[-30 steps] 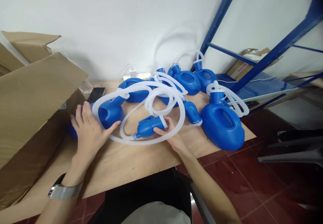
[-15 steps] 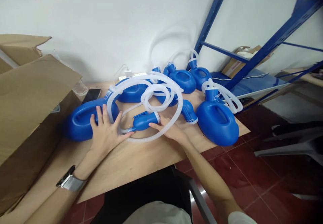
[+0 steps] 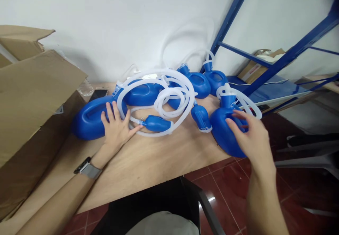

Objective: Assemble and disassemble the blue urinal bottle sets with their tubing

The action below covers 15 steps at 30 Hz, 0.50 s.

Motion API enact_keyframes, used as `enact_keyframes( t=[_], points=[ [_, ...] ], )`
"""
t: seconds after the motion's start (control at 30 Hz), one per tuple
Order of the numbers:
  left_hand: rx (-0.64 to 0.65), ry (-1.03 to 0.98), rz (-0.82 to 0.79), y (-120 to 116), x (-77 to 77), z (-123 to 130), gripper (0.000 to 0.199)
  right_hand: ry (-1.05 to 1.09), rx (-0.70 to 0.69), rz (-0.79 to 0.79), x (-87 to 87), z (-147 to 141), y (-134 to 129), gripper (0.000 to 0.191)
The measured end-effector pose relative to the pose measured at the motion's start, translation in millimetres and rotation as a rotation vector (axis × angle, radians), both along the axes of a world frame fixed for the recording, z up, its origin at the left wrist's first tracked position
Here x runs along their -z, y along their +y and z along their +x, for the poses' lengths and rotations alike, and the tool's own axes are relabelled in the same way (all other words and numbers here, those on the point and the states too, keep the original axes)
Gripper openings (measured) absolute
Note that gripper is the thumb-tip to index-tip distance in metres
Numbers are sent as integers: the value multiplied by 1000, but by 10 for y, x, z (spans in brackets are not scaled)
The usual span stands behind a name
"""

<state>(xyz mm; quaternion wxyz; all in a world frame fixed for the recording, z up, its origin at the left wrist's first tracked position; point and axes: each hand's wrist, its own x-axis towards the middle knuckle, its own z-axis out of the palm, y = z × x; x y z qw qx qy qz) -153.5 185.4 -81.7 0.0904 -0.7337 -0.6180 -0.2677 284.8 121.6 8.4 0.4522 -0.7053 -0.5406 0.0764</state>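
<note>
My left hand (image 3: 116,125) lies with spread fingers over the edge of a blue bottle (image 3: 91,124) and beside a looped translucent hose (image 3: 190,86). Its thumb reaches the neck of a small blue cup-shaped part (image 3: 158,124) joined to the hose. Over the right-hand blue bottle (image 3: 222,132), my right hand (image 3: 250,132) is held with thumb and fingers apart, near the bottle's handle; contact is unclear. Another small blue part (image 3: 201,118) lies just left of that bottle. More blue bottles (image 3: 144,94) stand at the back, some with hoses.
A large open cardboard box (image 3: 39,104) takes up the left side. A dark phone (image 3: 99,94) and a white power strip (image 3: 149,76) lie near the wall. Blue shelving (image 3: 275,64) rises at the right, and a dark chair (image 3: 205,205) is at the table's front edge.
My right hand has left the small blue part in the middle and moved right to the right-hand bottle. The other small part has turned. My left hand remains by the hose.
</note>
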Motion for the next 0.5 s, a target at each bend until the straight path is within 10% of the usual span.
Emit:
enact_keyframes(
  t=[0.17, 0.5],
  points=[
    [18, -7, 6, 91, 46, -62, 88, -275, 190, -318, 84, 457, 149, 77],
    [104, -23, 170, 17, 109, -162, 85, -187, 368, -182, 6, 669, -301, 57]
  ],
)
